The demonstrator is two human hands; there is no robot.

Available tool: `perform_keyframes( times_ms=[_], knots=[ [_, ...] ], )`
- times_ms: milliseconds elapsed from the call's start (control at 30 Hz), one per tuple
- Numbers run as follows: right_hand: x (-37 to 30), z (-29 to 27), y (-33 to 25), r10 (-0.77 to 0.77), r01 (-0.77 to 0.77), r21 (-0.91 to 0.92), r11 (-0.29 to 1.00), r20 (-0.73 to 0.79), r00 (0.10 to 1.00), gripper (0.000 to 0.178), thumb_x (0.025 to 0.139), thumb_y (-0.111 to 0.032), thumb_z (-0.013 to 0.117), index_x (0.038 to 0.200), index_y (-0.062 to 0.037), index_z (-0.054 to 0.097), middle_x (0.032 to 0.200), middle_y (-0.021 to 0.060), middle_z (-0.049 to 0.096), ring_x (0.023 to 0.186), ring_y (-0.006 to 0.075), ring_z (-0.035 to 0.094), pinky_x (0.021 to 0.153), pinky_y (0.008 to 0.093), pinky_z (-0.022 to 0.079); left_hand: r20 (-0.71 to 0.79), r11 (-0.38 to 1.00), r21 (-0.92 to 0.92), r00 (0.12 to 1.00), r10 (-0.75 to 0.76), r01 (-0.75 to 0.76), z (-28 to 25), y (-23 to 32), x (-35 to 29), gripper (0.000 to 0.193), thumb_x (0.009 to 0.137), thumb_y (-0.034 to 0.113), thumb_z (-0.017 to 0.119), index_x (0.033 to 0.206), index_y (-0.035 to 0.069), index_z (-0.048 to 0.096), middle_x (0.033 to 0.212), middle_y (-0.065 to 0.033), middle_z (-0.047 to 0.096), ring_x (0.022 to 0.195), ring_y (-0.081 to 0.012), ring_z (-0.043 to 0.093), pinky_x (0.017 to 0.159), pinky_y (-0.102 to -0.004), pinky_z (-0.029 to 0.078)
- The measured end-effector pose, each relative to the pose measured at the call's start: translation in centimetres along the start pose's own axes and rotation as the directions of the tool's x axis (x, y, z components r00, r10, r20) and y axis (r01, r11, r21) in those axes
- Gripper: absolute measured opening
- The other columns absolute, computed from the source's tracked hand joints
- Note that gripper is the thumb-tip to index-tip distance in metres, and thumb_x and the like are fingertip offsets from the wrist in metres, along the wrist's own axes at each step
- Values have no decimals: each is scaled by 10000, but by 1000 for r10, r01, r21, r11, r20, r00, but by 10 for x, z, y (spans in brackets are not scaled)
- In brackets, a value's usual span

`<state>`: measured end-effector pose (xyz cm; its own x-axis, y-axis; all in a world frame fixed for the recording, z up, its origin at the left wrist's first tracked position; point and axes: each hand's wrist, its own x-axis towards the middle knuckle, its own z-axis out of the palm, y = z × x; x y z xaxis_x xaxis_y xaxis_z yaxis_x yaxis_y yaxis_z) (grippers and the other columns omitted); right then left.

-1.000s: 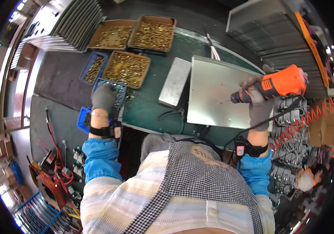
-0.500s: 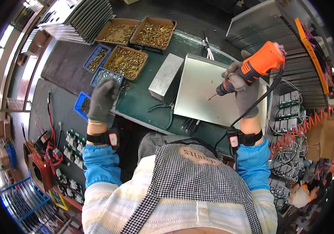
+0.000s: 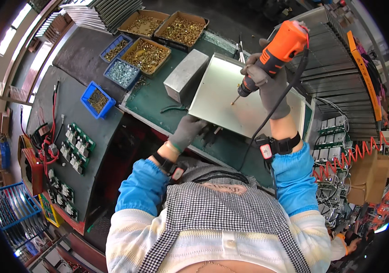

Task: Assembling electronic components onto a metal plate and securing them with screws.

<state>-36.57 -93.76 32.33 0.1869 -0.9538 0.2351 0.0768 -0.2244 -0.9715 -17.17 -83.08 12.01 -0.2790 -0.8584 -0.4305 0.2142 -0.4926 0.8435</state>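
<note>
My right hand (image 3: 268, 86), in a grey glove, grips an orange electric screwdriver (image 3: 277, 51) with a black cable. Its bit points down at a flat grey metal panel (image 3: 230, 98) lying on the green mat (image 3: 158, 98). My left hand (image 3: 190, 130), also gloved, rests on the near edge of that panel, fingers curled over the rim. A small rectangular metal box (image 3: 185, 75) sits just left of the panel.
Cardboard boxes of brass screws (image 3: 183, 28) and blue bins of fasteners (image 3: 122, 72) stand at the back left. Another blue bin (image 3: 97, 99) is nearer. Green circuit boards (image 3: 77, 144) with red wires lie left. Stacked metal panels (image 3: 335, 68) and an orange coiled hose (image 3: 349, 157) are right.
My left hand has moved from the blue bins at the left to the near edge of the panel. My right hand has brought the screwdriver down over the panel.
</note>
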Motion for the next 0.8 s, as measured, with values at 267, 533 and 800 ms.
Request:
perform_keyframes(
  times_ms=[267,533,800],
  knots=[
    [-3,-4,4,-109,110,56,992,-28,994,622,798,-83,705,1339,-19,403,866,55,630,742,165,650,707,328,551,-175,642,669,761,625,-373,55,-52,67,291,873,243,674,1094,54,666,1058,-136,685,983,-321,659,804,-394,540],
    [-8,-11,12,-140,153,96,984,-133,981,624,806,-98,699,1345,-27,392,880,69,633,734,181,659,712,342,554,-326,685,661,706,629,-305,71,-58,86,378,927,266,654,1234,50,616,1128,-124,679,1025,-270,660,841,-390,542],
    [-10,-20,16,-138,143,10,990,-201,970,673,838,-138,676,1378,13,304,849,70,622,737,179,651,765,374,565,-313,665,690,712,629,-284,67,-67,96,424,919,352,650,1237,74,611,1171,-142,661,1080,-309,639,884,-394,529]
  ],
)
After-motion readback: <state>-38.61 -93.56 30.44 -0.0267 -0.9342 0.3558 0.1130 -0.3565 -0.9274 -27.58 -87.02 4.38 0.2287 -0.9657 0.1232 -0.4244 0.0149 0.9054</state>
